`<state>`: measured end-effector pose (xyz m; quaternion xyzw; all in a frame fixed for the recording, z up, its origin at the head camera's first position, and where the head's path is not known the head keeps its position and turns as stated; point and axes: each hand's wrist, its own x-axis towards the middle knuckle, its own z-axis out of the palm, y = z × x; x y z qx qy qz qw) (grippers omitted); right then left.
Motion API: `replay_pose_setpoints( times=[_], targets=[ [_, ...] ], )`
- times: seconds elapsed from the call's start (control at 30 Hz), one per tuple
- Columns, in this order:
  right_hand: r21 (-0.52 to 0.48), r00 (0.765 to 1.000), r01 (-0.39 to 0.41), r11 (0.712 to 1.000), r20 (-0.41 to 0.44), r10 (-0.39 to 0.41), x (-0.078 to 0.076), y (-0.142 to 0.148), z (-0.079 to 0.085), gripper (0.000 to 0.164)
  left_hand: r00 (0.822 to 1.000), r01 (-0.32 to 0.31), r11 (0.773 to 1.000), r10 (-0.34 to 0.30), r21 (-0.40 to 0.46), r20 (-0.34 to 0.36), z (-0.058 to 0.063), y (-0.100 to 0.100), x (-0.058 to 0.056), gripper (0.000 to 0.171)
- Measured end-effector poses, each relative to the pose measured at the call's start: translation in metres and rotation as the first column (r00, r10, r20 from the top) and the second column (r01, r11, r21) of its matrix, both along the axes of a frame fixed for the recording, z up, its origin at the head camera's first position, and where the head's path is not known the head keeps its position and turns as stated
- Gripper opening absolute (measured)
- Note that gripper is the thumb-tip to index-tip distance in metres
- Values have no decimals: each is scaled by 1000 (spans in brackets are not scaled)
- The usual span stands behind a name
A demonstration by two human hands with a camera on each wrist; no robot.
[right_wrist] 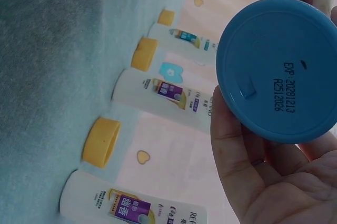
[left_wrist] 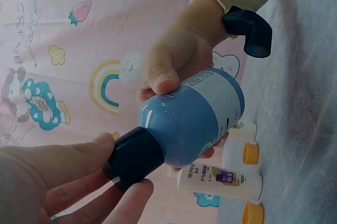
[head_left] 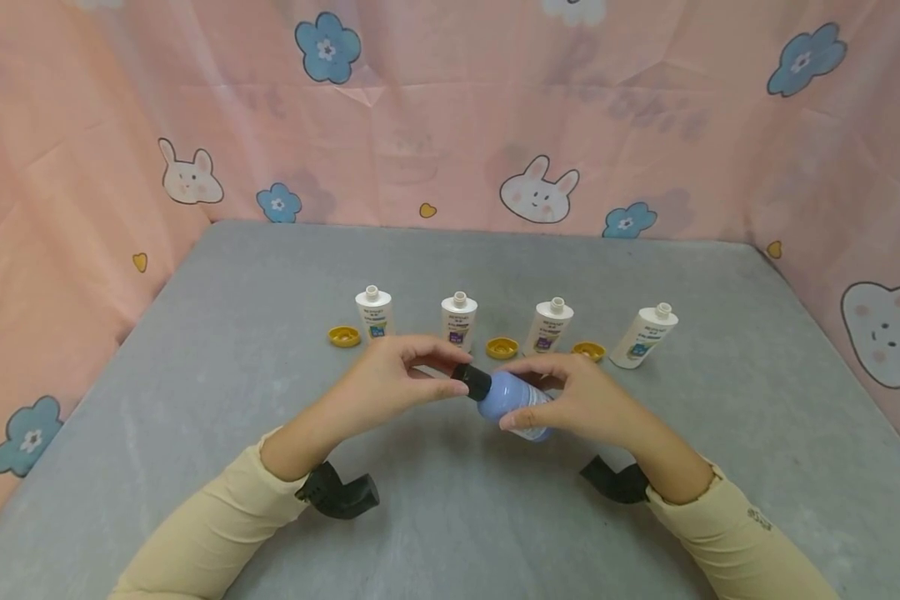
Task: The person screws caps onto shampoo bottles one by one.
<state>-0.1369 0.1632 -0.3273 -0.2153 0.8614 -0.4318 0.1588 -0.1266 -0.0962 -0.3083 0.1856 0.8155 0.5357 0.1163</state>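
A blue bottle with a black cap is held tilted above the grey table, its cap toward the left. My right hand grips the bottle's body, thumb on the near side. The left hand pinches the black cap between thumb and fingers; the left wrist view shows this cap on the bottle's neck. Facing the right wrist camera is the bottle's round base, printed with a date. Behind the hands stand several white bottles without caps, among them one purple-labelled bottle.
Three yellow caps lie among the white bottles: a left one, a middle one and a right one. A pink patterned curtain surrounds the table. Black camera mounts sit at both wrists.
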Motion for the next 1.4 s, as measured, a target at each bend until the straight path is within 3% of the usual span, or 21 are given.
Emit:
replay_pose_setpoints(
  times=[0.4,0.6,0.8,0.97,1.4],
  targets=[
    [-1,1000,5,1000,16,-5,0,0,1,55,997,75,996,-74,55,-9,0,-1,1,33],
    [-12,1000,1,1000,10,-1,1,1,-1,55,1000,7,998,-9,64,21,0,-1,1,45],
    [-25,1000,-7,1000,-11,7,0,0,-1,54,999,-53,998,53,-24,10,1,1,0,31],
    [-19,1000,-7,1000,-1,7,0,-1,0,55,999,-48,998,48,-49,5,1,1,0,26],
    [-12,1000,-6,1000,-3,6,2,-1,2,54,1000,22,1000,-22,2,-6,3,0,2,31]
  ],
)
